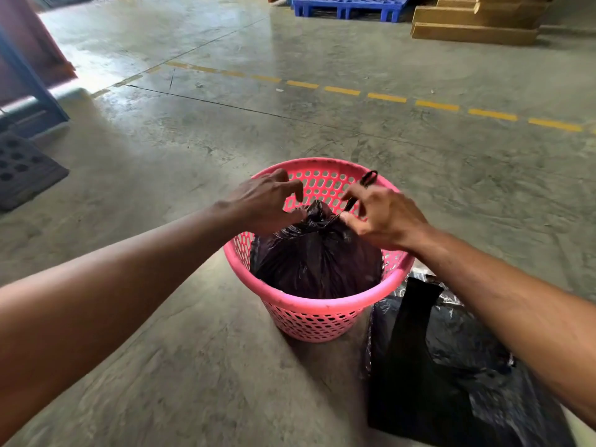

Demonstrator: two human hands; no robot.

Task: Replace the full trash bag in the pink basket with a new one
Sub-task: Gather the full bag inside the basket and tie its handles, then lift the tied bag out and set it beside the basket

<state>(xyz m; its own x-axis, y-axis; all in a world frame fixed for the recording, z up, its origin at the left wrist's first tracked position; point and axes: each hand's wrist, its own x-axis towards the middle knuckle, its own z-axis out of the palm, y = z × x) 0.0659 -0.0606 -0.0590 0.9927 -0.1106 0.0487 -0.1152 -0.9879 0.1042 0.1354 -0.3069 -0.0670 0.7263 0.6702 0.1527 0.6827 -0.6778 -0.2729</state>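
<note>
A pink perforated basket [317, 309] stands on the concrete floor in front of me. Inside it sits a full black trash bag [314, 256], gathered to a neck at the top. My left hand [264, 204] is at the neck's left side, fingers curled and spread, its thumb touching the plastic. My right hand [383, 216] pinches a thin black twisted strip of the bag, which sticks up past the fingers over the basket's far rim. A flat, empty black plastic bag [451, 366] lies on the floor to the right of the basket, partly under my right forearm.
A dashed yellow line [387, 98] crosses the floor beyond the basket. A blue pallet [348, 6] and stacked cardboard boxes [474, 24] are at the far back right. A dark perforated mat [22, 169] and a blue frame [29, 79] are at the left.
</note>
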